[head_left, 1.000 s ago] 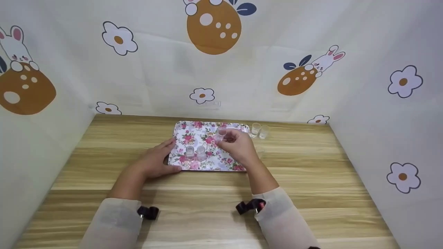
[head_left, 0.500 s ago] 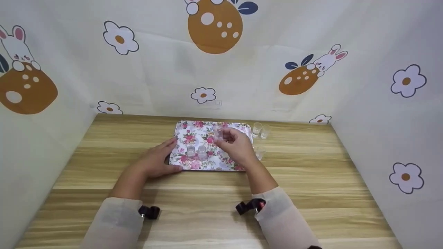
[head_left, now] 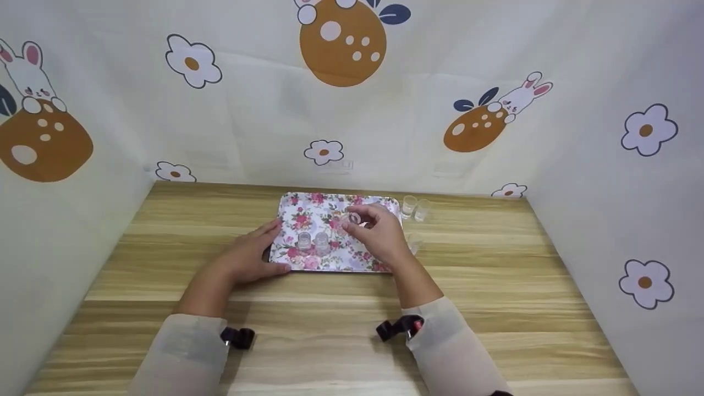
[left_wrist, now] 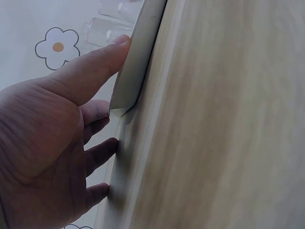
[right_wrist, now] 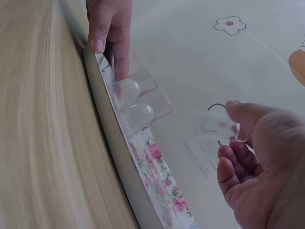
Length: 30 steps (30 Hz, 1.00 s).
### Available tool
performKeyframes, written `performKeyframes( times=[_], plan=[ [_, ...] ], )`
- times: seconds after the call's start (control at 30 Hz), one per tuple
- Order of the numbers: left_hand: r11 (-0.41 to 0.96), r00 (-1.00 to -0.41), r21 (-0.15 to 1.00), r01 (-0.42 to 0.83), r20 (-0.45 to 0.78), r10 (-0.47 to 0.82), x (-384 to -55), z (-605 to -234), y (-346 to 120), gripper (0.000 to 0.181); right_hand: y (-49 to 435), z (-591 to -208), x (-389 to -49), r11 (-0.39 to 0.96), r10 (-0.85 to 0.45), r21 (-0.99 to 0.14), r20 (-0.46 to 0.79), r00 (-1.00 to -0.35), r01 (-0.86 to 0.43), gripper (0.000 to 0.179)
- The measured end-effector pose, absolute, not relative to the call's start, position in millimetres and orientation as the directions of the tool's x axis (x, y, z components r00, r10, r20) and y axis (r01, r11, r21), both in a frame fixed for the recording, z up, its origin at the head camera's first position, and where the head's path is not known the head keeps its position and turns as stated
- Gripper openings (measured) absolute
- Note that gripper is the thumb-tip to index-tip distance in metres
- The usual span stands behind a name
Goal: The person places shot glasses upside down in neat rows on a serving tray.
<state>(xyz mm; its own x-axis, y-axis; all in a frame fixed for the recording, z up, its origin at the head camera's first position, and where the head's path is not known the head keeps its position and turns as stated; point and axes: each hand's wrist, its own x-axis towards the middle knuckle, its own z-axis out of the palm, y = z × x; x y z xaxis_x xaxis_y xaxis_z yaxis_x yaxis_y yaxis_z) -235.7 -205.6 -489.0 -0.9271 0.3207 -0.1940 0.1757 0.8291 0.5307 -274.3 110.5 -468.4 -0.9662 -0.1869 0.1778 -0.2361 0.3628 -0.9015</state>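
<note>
My right hand (head_left: pixel 379 234) pinches a clear shot glass (right_wrist: pixel 214 125) between thumb and fingers, above a flower-printed tray (head_left: pixel 357 264). In the right wrist view its wider end seems to face the tray side, though the glass is blurred. Two similar shot glasses, one on the left (head_left: pixel 304 241) and one on the right (head_left: pixel 322 243), stand side by side near the tray's front left, apparently bottom up. My left hand (head_left: pixel 250 258) holds the tray's near left corner, thumb on the front rim (left_wrist: pixel 121 43) and fingers along the left side.
Beyond the tray's right end, two clear glasses (head_left: pixel 408 207) stand close together on the wooden table (head_left: pixel 495 286). Another glass (head_left: pixel 415 243) is partly hidden behind my right wrist. A printed curtain (head_left: pixel 247 110) encloses the back and sides.
The glass in my right hand has turned from roughly upright, so that a round end now shows toward the head camera. My left hand has kept its place on the tray.
</note>
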Motion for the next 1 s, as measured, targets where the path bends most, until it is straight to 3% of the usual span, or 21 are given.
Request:
performKeyframes(
  times=[0.63,1.0],
  plan=[
    [0.831,-0.928,0.531,0.165,-0.203,0.314,-236,-489,-205,0.110,99,-490,-274,0.415,-0.332,-0.896,0.014,-0.943,-0.160,0.043],
    [0.833,-0.927,0.529,0.162,-0.208,0.312,-237,-490,-206,0.109,115,-479,-273,0.365,-0.351,-0.907,0.076,-0.933,-0.211,0.050]
  ],
)
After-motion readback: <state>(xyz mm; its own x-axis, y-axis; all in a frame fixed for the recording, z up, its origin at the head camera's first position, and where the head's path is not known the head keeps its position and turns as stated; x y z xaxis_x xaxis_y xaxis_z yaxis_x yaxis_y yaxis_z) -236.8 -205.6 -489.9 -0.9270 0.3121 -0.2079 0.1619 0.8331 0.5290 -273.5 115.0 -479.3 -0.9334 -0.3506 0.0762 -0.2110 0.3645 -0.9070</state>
